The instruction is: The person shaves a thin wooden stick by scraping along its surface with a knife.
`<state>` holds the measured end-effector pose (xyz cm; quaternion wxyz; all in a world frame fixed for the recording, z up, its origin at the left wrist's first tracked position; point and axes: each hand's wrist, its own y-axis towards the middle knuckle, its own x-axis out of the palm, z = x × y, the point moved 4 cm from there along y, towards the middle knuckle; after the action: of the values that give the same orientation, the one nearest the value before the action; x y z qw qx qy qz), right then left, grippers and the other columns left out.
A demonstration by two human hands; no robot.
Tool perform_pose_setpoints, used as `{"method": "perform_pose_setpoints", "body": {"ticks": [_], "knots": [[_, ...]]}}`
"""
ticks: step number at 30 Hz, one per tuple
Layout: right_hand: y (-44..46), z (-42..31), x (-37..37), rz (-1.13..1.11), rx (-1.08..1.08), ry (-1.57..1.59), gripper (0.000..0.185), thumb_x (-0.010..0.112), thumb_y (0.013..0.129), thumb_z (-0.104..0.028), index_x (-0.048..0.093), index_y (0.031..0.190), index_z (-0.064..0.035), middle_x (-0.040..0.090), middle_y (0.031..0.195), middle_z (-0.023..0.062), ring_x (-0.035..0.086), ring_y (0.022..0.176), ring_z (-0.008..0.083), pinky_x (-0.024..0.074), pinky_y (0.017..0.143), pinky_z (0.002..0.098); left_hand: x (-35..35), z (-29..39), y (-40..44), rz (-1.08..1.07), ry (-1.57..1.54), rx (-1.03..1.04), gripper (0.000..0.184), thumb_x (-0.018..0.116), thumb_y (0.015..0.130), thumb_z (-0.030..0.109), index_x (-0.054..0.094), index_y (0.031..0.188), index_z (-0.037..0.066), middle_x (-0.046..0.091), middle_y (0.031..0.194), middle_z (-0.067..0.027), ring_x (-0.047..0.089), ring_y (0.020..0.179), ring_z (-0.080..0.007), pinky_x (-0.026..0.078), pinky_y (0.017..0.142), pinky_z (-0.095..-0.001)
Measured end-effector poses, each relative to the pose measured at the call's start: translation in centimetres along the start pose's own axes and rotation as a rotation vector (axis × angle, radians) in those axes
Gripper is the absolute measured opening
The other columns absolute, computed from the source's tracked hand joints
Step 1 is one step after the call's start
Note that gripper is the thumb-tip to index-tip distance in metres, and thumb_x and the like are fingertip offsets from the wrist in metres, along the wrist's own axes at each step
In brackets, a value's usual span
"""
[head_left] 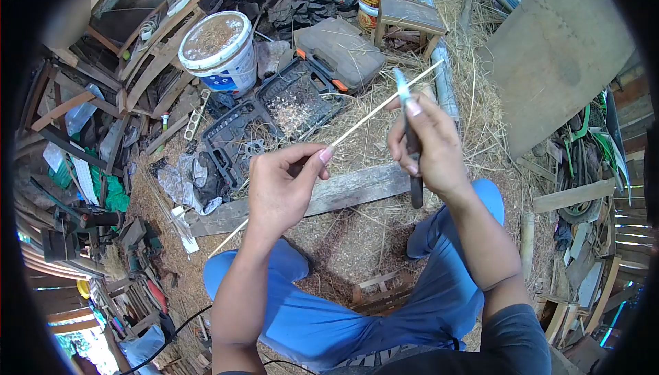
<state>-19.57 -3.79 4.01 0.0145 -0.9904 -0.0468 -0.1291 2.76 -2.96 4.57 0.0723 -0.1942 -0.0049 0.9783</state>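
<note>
A long, thin pale stick [364, 120] runs diagonally from beside the left knee up to the right. My left hand [285, 183] pinches it near its middle between thumb and fingertips. My right hand [427, 138] is wrapped round the dark handle of a knife [414, 147], whose bright blade points up and lies against the stick near its upper end. The thumb of that hand rests by the blade's base. Both hands are above a rough wooden plank [357, 190] that lies across the floor in front of the knees.
A white bucket [220, 52] stands at the upper left, near an open black tool case [237, 138] with shavings. A small wooden stool [410, 15] is beyond the hands. A large board [559, 52] leans at the right. Straw covers the floor.
</note>
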Motion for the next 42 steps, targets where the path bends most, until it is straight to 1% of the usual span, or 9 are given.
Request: {"method": "perform_pose_setpoints", "body": {"ticks": [9, 14, 16, 23, 24, 31, 34, 36, 42], "knots": [[-1.8, 2.5, 4.1, -0.324, 0.217, -0.042, 0.023, 0.041, 0.111, -0.018, 0.057, 0.115, -0.0017, 0.063, 0.072, 0.0069, 0.042, 0.044, 0.0030, 0.0318, 0.042, 0.0200, 0.6, -0.3, -0.2, -0.001, -0.083, 0.002, 0.017, 0.069, 0.096, 0.007, 0.074, 0.103, -0.007, 0.072, 0.082, -0.0062, 0.063, 0.071, -0.0088, 0.050, 0.066, -0.0234], [-1.7, 1.7, 4.2, -0.314, 0.212, -0.044, 0.021, 0.044, 0.108, -0.014, 0.063, 0.108, -0.0048, 0.054, 0.065, -0.0026, 0.041, 0.051, 0.0033, 0.0319, 0.046, 0.0230, 0.3, -0.3, -0.6, 0.007, -0.121, 0.039, 0.016, 0.069, 0.096, 0.007, 0.074, 0.103, -0.007, 0.071, 0.081, -0.0057, 0.061, 0.070, -0.0078, 0.048, 0.063, -0.0229], [-0.9, -0.1, 2.3, -0.118, 0.135, -0.139, 0.020, 0.046, 0.108, -0.013, 0.064, 0.106, -0.0052, 0.049, 0.062, -0.0045, 0.041, 0.052, 0.0034, 0.0310, 0.046, 0.0240, -0.1, -0.3, -0.8, 0.026, -0.116, 0.016, 0.016, 0.069, 0.096, 0.007, 0.075, 0.103, -0.007, 0.070, 0.081, -0.0054, 0.060, 0.069, -0.0074, 0.047, 0.062, -0.0227], [-2.1, 1.8, 4.9, -0.303, 0.261, -0.027, 0.020, 0.049, 0.107, -0.014, 0.065, 0.104, -0.0033, 0.047, 0.063, -0.0050, 0.039, 0.054, 0.0030, 0.0294, 0.048, 0.0231, 0.1, -0.4, -0.7, 0.065, -0.097, 0.083, 0.014, 0.070, 0.095, 0.006, 0.076, 0.101, -0.004, 0.069, 0.074, -0.0046, 0.059, 0.065, -0.0058, 0.045, 0.057, -0.0227], [-1.6, 1.5, 4.5, -0.325, 0.197, -0.034, 0.024, 0.049, 0.108, -0.020, 0.065, 0.109, -0.0023, 0.048, 0.062, -0.0048, 0.035, 0.046, 0.0018, 0.0254, 0.041, 0.0210, 0.0, -0.3, -0.8, 0.100, -0.102, 0.115, 0.013, 0.071, 0.093, 0.006, 0.077, 0.100, -0.002, 0.069, 0.069, -0.0042, 0.059, 0.061, -0.0045, 0.044, 0.053, -0.0229], [-2.2, 1.1, 4.6, -0.286, 0.217, -0.050, 0.022, 0.048, 0.108, -0.014, 0.065, 0.102, -0.0010, 0.046, 0.063, -0.0053, 0.035, 0.055, 0.0030, 0.0285, 0.049, 0.0236, 0.0, -0.3, -0.9, 0.111, -0.077, 0.137, 0.013, 0.072, 0.093, 0.006, 0.077, 0.101, -0.002, 0.069, 0.068, -0.0051, 0.060, 0.060, -0.0052, 0.044, 0.053, -0.0231], [-2.1, 1.3, 4.8, -0.296, 0.261, -0.014, 0.022, 0.048, 0.107, -0.012, 0.065, 0.102, 0.0009, 0.045, 0.064, -0.0059, 0.034, 0.055, 0.0029, 0.0276, 0.049, 0.0239, 0.1, 0.0, -1.1, 0.092, -0.092, 0.128, 0.016, 0.071, 0.094, 0.005, 0.075, 0.104, -0.007, 0.070, 0.078, -0.0053, 0.059, 0.067, -0.0066, 0.045, 0.058, -0.0223], [-2.0, 1.1, 4.7, -0.272, 0.262, -0.010, 0.022, 0.047, 0.107, -0.011, 0.065, 0.103, 0.0017, 0.044, 0.063, -0.0061, 0.034, 0.055, 0.0027, 0.0279, 0.049, 0.0240, 0.1, 0.2, -0.8, 0.129, -0.060, 0.139, 0.012, 0.073, 0.092, 0.006, 0.078, 0.099, -0.001, 0.069, 0.067, -0.0051, 0.061, 0.060, -0.0052, 0.045, 0.053, -0.0233], [-1.9, 1.6, 4.2, -0.276, 0.209, -0.102, 0.027, 0.048, 0.109, -0.020, 0.065, 0.108, 0.0012, 0.048, 0.063, -0.0040, 0.037, 0.050, 0.0017, 0.0284, 0.045, 0.0214, 0.0, 0.9, -0.9, 0.141, -0.004, 0.172, 0.011, 0.073, 0.091, 0.006, 0.078, 0.098, -0.001, 0.069, 0.066, -0.0059, 0.061, 0.058, -0.0061, 0.045, 0.052, -0.0238]]}}
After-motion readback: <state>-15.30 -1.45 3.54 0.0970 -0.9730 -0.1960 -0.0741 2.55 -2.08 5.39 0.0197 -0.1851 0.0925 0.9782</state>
